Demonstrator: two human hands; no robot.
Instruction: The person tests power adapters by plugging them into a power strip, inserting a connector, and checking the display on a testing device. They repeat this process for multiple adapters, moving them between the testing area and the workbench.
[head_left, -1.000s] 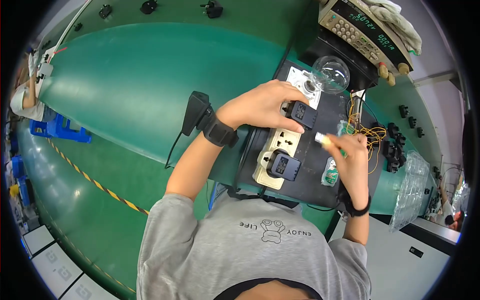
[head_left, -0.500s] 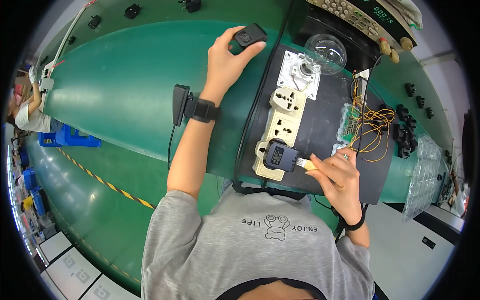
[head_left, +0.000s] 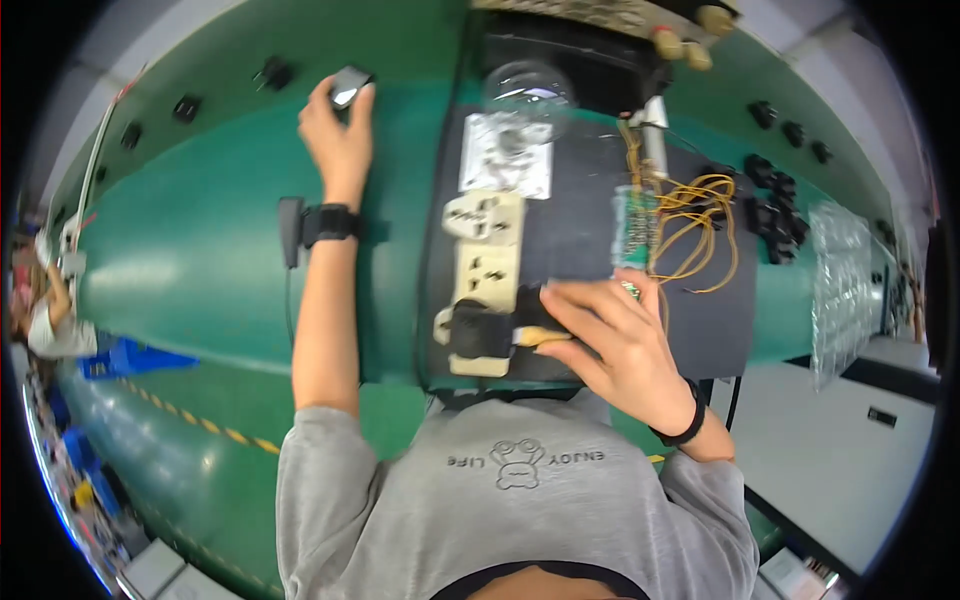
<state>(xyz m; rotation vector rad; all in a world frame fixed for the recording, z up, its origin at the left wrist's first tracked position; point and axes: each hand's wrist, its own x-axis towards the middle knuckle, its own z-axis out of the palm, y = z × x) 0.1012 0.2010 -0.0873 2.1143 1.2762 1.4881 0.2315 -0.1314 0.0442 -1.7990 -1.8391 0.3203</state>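
Observation:
At the far side of the green bench, my left hand (head_left: 338, 135) is closed around a small black power adapter (head_left: 350, 86), its top catching the light. My right hand (head_left: 625, 335) is at the cream power strip (head_left: 488, 245), thumb and fingers around a yellow-handled USB plug (head_left: 540, 337). That plug's metal end meets the side of another black adapter (head_left: 482, 330), which sits in the strip's nearest socket. Motion blurs this adapter and my fingertips. A small green piece shows by my right fingers; I cannot tell what it is.
Behind the strip, a clear glass bulb (head_left: 530, 95) stands on a white holder (head_left: 478, 160). A meter (head_left: 580, 15) is at the back. Yellow wires (head_left: 700, 215) trail from a green circuit board (head_left: 635, 225). Black adapters (head_left: 775, 215) and a clear plastic tray (head_left: 840, 290) lie to the right.
My view has turned, shifting the bench leftward in it. My left hand has carried its adapter left, away from the bulb. My right hand stays at the USB plug, its fingers more spread.

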